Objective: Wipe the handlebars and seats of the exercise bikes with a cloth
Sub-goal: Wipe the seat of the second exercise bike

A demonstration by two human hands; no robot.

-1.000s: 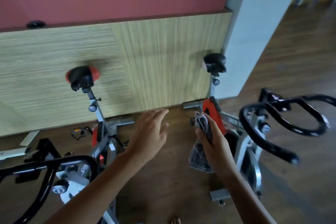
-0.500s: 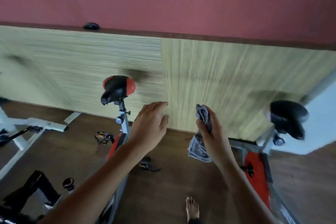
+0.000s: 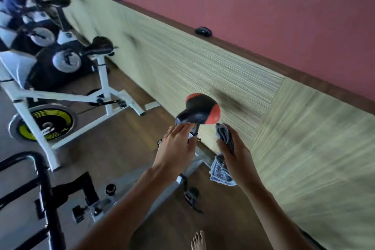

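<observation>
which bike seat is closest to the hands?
The black seat with red patches, just above both hands. The all-black seat on the white-framed bike sits far off to the left, and another further back.

The dark brown wooden floor carries a white-framed exercise bike with a yellow-and-black flywheel, a grey-framed bike with a black-and-red seat, and one bare foot.

Single head view, tilted, looks down-forward from close above hands toward wall (no second view).
</observation>
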